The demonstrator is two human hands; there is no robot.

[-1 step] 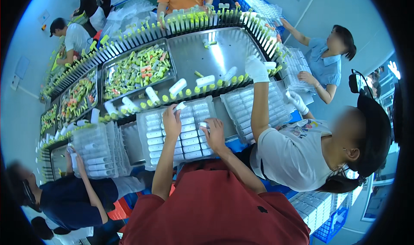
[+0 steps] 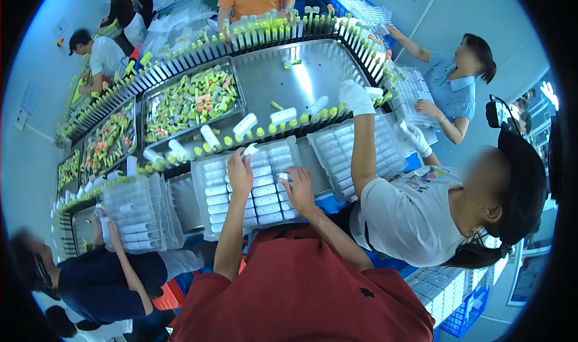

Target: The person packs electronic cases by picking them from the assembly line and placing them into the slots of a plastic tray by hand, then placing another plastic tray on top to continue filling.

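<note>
Head cam: both bare hands are over a clear plastic tray (image 2: 215, 232) around the middle of the frame, with rows of white cases (image 2: 263, 191) lying in it. Left hand (image 2: 239, 172) is at the tray's far part, fingers closed around a small white piece (image 2: 250, 149) that pokes out tilted to the right of the fingertips. Right hand (image 2: 300, 186) is lower and further right, fingers curled, with a white case (image 2: 283, 176) right at the fingertips on their left side. They look to be touching it, but can't tell if it's actually gripped or just sitting in its slot. Upper left of center there's a metal pan (image 2: 241, 104) full of green and orange bits.
</note>
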